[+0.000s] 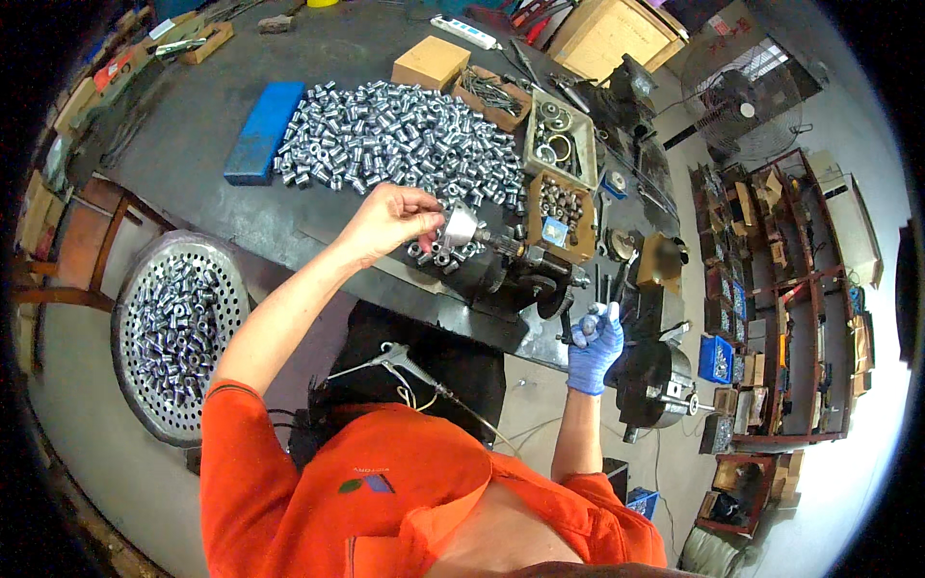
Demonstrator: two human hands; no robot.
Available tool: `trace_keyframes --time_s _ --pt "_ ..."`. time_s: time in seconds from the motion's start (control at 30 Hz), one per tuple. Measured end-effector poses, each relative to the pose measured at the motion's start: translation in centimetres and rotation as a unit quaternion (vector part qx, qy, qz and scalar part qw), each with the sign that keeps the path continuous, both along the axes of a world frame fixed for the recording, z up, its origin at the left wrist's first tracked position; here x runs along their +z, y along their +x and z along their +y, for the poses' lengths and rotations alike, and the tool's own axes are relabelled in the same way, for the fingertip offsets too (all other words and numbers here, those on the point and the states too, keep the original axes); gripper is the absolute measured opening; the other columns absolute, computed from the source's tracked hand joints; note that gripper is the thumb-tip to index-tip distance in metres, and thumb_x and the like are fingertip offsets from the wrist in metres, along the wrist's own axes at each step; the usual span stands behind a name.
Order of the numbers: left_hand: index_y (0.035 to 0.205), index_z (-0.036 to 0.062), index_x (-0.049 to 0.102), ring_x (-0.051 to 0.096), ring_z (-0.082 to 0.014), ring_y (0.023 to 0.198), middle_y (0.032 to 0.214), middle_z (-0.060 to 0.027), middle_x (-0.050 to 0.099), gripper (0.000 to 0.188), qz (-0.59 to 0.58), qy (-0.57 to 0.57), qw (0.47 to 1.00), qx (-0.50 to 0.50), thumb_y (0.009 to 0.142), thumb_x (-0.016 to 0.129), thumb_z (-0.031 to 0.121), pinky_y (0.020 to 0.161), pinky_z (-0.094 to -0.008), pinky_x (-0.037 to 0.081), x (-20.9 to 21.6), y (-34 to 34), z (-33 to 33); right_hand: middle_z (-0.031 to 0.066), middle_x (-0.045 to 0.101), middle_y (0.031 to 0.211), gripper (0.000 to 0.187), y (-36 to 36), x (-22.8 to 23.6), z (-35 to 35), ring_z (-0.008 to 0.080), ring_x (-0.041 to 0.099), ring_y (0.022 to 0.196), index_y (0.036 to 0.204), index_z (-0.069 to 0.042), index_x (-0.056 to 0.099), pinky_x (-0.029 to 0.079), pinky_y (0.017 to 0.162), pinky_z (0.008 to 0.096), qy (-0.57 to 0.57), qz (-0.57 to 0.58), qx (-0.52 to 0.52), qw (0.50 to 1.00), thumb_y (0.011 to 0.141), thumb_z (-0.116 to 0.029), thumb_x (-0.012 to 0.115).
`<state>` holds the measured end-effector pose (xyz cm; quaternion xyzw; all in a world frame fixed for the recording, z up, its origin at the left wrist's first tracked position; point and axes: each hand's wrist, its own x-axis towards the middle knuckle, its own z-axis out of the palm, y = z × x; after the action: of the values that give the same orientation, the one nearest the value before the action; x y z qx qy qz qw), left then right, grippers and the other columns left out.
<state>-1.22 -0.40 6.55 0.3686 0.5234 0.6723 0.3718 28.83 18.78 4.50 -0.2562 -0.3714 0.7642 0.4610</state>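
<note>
A small bench machine (535, 284) stands at the table's front edge, with a shiny silver fixture (462, 225) at its left end. My bare left hand (393, 223) has its fingers pinched together at that fixture's left side. Whatever lies between those fingertips is hidden. Several short metal sleeves (445, 256) lie just below the fixture. At the machine's right side, my right hand (594, 349), in a blue glove, is closed around a dark crank handle (567, 326). A large heap of similar metal sleeves (395, 135) spreads over the table behind my left hand.
A blue box (265, 133) borders the heap. Behind the machine are a carton of small brown parts (564, 214) and a tray of rings (561, 135). A perforated metal basin (236, 289) of sleeves stands at left. An air gun (395, 358) lies before me; shelves (780, 308) stand right.
</note>
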Motion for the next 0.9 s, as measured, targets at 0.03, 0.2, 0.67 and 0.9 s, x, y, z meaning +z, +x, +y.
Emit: trace_keyframes --time_s 0.03,0.2,0.67,0.9 --pt "0.091 -0.0074 0.059 0.058 -0.0116 0.057 0.072 -0.0071 0.061 0.022 -0.003 -0.002 1.000 0.004 0.085 0.058 0.014 0.054 -0.0233 0.048 0.0 0.0 0.0 0.0028 0.049 0.055 0.028 0.0 0.0 0.0 0.0069 0.040 0.041 0.082 -0.001 0.056 0.030 0.034 0.0192 0.001 0.004 0.007 1.000 0.085 -0.029 0.058" --pt "0.077 -0.0030 0.057 0.055 -0.0099 0.048 0.059 -0.0042 0.056 0.038 0.099 -0.047 0.992 0.059 0.091 0.049 0.031 0.046 -0.0229 0.043 -0.6 1.3 0.8 0.0020 0.049 0.055 0.027 -0.2 -0.3 -0.4 0.0072 0.040 0.041 0.082 -0.001 0.056 0.031 0.033 0.0193 0.035 -0.012 0.002 0.999 0.086 -0.028 0.057" --pt "0.073 -0.0025 0.053 0.053 -0.0355 0.058 0.060 -0.0204 0.052 0.043 0.227 -0.064 0.954 0.185 0.091 0.043 0.035 0.053 -0.0411 0.038 -1.4 2.4 1.7 0.0001 0.049 0.053 0.027 -1.1 3.0 -1.0 0.0056 0.041 0.040 0.076 -0.004 0.057 0.031 0.033 0.0189 0.058 -0.038 -0.048 0.996 0.086 -0.029 0.058" --pt "0.076 -0.0028 0.054 0.054 -0.0364 0.062 0.062 -0.0207 0.052 0.042 0.205 -0.121 0.960 0.149 0.091 0.043 0.035 0.056 -0.0414 0.040 -1.1 2.2 1.9 0.0014 0.054 0.062 0.026 -1.8 4.0 0.6 0.0048 0.042 0.043 0.079 -0.005 0.058 0.030 0.034 0.0190 0.090 0.013 -0.022 0.996 0.089 -0.029 0.053"
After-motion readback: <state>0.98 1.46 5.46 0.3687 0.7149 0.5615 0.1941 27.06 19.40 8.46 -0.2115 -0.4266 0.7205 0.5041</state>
